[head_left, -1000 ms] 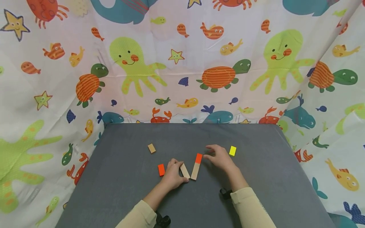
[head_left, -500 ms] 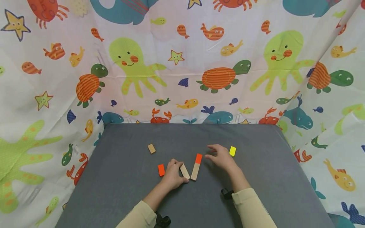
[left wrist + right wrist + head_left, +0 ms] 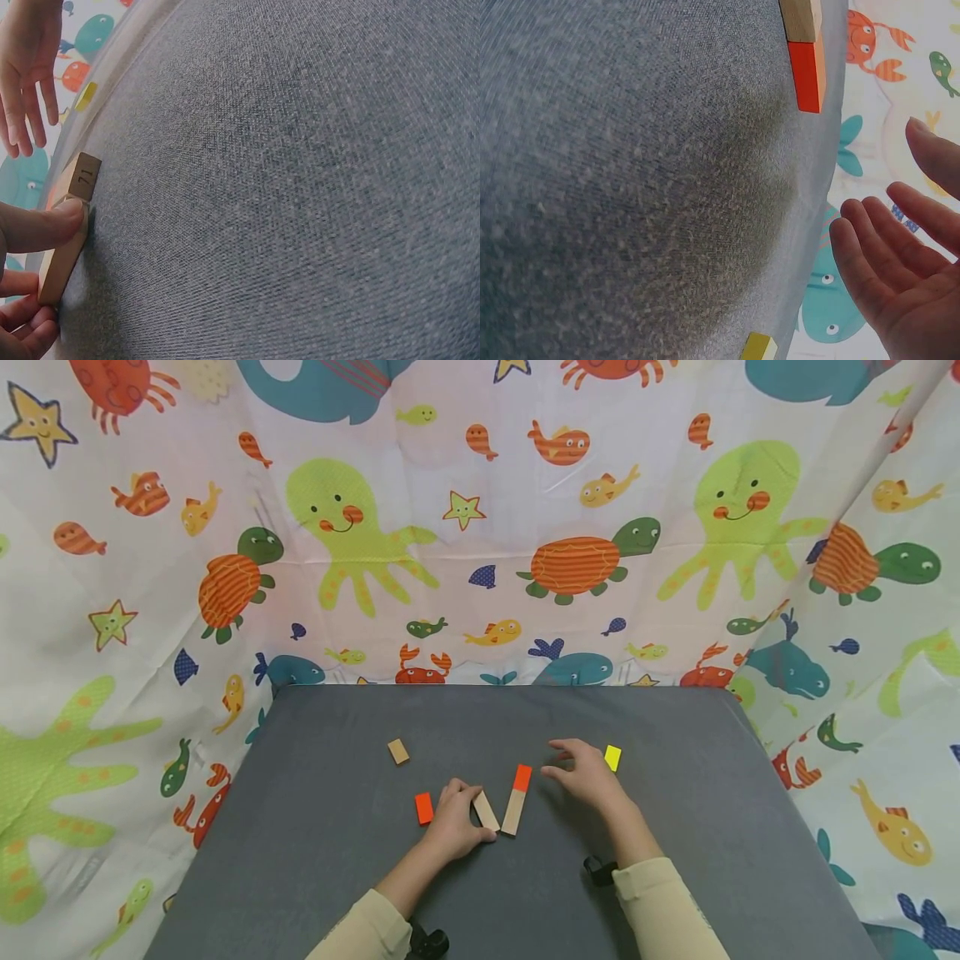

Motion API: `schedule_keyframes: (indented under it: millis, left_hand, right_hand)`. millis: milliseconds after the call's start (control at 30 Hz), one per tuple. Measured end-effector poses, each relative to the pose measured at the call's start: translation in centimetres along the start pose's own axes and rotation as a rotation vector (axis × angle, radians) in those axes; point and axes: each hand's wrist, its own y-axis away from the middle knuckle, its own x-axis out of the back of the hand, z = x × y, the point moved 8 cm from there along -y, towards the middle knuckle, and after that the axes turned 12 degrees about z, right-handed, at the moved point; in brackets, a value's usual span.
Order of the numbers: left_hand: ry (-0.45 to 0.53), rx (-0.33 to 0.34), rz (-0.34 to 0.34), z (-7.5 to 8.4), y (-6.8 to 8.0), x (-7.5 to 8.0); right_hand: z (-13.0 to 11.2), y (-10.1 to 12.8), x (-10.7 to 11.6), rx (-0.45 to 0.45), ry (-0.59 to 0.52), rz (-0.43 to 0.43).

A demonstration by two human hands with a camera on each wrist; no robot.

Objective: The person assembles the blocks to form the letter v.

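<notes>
My left hand point(image 3: 467, 814) rests on the grey table point(image 3: 337, 860) and pinches a short plain wooden block point(image 3: 486, 810); the left wrist view shows the thumb point(image 3: 45, 226) pressed on the side of that block point(image 3: 71, 225), marked 71. Just to its right lies a long wooden block with an orange end point(image 3: 517, 787), which also shows in the right wrist view point(image 3: 808, 45). My right hand point(image 3: 572, 766) hovers open beyond it, fingers point(image 3: 885, 270) spread and holding nothing. A small yellow block point(image 3: 612, 757) lies just right of that hand.
A small orange block point(image 3: 424, 807) lies left of my left hand, and a small plain wooden block point(image 3: 398, 751) sits farther back left. A sea-animal printed curtain point(image 3: 480, 527) walls the table at the back and both sides.
My right hand has drifted slightly to the right, closer to the yellow block. The left hand and the blocks have stayed put.
</notes>
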Motion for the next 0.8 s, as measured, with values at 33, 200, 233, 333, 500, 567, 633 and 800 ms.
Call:
schedule_keyframes:
  millis: [33, 200, 233, 333, 500, 567, 633, 800]
  left_hand:
    - [-0.002, 0.001, -0.001, -0.03, 0.00, -0.02]
    - [-0.011, 0.009, -0.006, -0.12, -0.03, -0.10]
    - [-0.013, 0.010, -0.006, -0.13, -0.03, -0.10]
    - [-0.016, 0.013, -0.009, -0.17, -0.04, -0.11]
    - [-0.016, 0.016, -0.014, -0.21, -0.09, -0.04]
    - [-0.015, 0.015, -0.018, -0.21, -0.11, -0.04]
    - [-0.015, 0.017, -0.020, -0.24, -0.12, -0.09]
    - [-0.011, 0.017, -0.017, -0.20, -0.09, -0.15]
  right_hand:
    - [0.04, 0.02, 0.03, 0.000, -0.002, 0.001]
    - [0.06, 0.11, 0.29, 0.011, -0.014, 0.009]
    - [0.07, 0.13, 0.35, 0.012, -0.018, 0.011]
    - [0.04, 0.15, 0.45, 0.023, -0.022, 0.017]
    - [0.10, 0.16, 0.44, 0.016, -0.027, 0.016]
    - [0.14, 0.20, 0.46, 0.012, -0.028, 0.013]
    - [0.16, 0.23, 0.54, 0.011, -0.027, 0.012]
    - [0.37, 0.40, 0.77, 0.004, -0.014, 0.010]
